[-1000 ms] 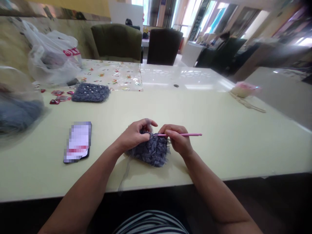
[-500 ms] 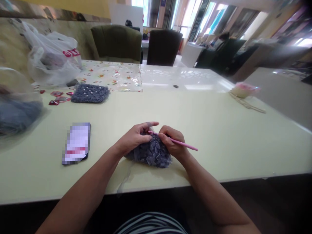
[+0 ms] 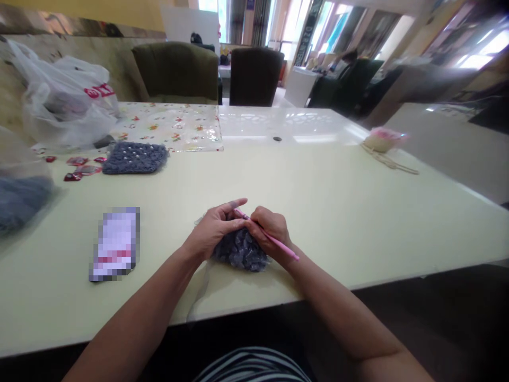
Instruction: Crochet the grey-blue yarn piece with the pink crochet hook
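Near the table's front edge, a ruffled grey-purple crocheted piece (image 3: 242,252) is held between both hands. My left hand (image 3: 217,225) grips its upper left side, index finger stretched out with a thin grey strand around it. My right hand (image 3: 268,228) is closed round a pink crochet hook (image 3: 283,246). The hook slants from my left fingers down to the right, and its tip is hard to make out at the piece's top edge. A pale ribbon-like strand (image 3: 202,289) trails from the piece over the table edge.
On the table (image 3: 358,223) lie a blurred phone (image 3: 115,244), a flat grey crocheted piece (image 3: 135,157) and red wrapped packets (image 3: 77,161). Plastic bags (image 3: 67,106) stand at the left. A pink-and-cream item with cords (image 3: 384,139) sits at the right. Chairs (image 3: 256,77) stand behind.
The view has shifted slightly. My hands have come closer together, and the hook now points more steeply down to the right. The right hand covers more of the ruffled piece.
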Available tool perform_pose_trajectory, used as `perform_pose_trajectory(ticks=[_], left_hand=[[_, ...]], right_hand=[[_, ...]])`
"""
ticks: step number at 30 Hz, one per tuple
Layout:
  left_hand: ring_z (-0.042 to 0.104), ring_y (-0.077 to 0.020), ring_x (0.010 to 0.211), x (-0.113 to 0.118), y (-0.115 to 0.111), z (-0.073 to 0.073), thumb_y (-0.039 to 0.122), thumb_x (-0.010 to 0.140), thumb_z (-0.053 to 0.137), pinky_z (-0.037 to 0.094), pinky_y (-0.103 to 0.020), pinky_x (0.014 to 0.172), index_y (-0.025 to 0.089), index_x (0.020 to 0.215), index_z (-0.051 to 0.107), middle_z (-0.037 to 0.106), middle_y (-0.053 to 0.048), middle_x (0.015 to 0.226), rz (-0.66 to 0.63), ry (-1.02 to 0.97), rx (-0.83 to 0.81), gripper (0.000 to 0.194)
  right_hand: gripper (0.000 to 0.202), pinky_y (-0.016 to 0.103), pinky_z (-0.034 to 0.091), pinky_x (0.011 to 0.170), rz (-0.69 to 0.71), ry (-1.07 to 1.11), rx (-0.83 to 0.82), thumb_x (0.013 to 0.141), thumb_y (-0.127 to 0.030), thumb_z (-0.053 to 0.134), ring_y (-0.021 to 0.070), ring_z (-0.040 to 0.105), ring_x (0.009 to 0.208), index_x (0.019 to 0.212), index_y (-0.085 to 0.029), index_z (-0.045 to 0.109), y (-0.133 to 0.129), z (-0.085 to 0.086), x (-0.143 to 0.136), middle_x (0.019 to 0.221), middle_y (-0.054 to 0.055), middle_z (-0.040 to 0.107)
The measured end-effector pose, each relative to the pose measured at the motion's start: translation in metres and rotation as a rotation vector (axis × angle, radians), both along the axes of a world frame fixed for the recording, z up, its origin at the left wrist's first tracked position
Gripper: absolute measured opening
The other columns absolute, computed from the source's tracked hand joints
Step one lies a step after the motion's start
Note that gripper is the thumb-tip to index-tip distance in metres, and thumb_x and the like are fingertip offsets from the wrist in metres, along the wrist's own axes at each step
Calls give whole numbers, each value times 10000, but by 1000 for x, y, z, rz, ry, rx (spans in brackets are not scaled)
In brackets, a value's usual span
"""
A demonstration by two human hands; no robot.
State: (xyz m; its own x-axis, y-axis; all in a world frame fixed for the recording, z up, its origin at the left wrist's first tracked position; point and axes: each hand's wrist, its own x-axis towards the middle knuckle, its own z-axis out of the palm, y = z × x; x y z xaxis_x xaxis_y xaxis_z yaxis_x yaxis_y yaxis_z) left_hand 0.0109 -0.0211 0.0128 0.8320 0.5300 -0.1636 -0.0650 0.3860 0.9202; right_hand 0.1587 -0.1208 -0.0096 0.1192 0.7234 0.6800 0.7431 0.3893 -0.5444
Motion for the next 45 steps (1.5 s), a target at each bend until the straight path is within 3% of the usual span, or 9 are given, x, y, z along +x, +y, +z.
perform_pose_trajectory(ticks=[7,12,17,20,25,28,34,39,45], left_hand=[[540,-94,774,3,-9,7,207,714,799,411,-248,811,187,1464,494,568,38,799,73,44,70,809],[555,-108,826,8,-14,3,231,716,798,410,-251,848,151,1485,450,617,21,873,168,57,125,847],[571,-112,798,10,-14,-3,225,708,804,424,-267,867,156,1366,576,636,26,805,188,65,71,700],[594,-128,793,6,-11,-1,210,693,812,447,-293,864,162,1283,637,660,10,804,113,74,-61,617],[618,-139,815,-1,-1,5,124,659,792,475,-293,831,149,1203,692,674,-21,865,-87,73,-180,553],[594,-112,751,-4,5,8,110,652,753,462,-257,760,153,1226,689,649,0,824,-58,76,-130,579],[612,-128,738,-9,15,13,127,612,700,464,-258,742,127,1241,682,695,-29,811,-31,113,-101,629],[631,-138,714,-12,22,12,127,599,659,470,-265,723,118,1105,744,732,-59,794,-40,129,-46,513],[654,-153,716,-12,21,8,133,605,690,469,-276,712,130,1028,768,749,-62,807,-59,119,-44,429]], right_hand=[[319,222,391,594,3,-212,10,1009,-344,468,101,482,639,722,-205,461,5,0,6,745,3,510],[317,225,343,561,-84,-292,36,1031,-363,434,98,446,596,755,-208,444,6,-4,3,705,-14,497],[311,275,283,562,-328,-462,100,1030,-316,446,118,415,566,738,-209,443,5,-5,-8,645,-11,501],[324,296,276,574,-351,-517,178,1028,-307,452,131,395,562,719,-210,444,5,-5,-10,627,-3,490],[316,295,338,607,-197,-512,296,1013,-360,493,148,461,622,737,-207,477,2,-2,-7,648,16,522],[258,287,408,639,-100,-456,263,1005,-369,505,159,522,692,818,-194,534,0,1,-4,711,38,578],[30,296,503,730,4,-354,200,941,-203,583,170,576,811,952,-177,594,-1,4,-1,874,74,650],[69,281,510,713,130,-203,132,918,-121,569,156,607,811,930,-172,613,-3,8,2,864,72,649],[164,255,481,666,256,132,-37,962,-163,523,125,601,737,830,-172,621,-4,14,9,795,38,635]])
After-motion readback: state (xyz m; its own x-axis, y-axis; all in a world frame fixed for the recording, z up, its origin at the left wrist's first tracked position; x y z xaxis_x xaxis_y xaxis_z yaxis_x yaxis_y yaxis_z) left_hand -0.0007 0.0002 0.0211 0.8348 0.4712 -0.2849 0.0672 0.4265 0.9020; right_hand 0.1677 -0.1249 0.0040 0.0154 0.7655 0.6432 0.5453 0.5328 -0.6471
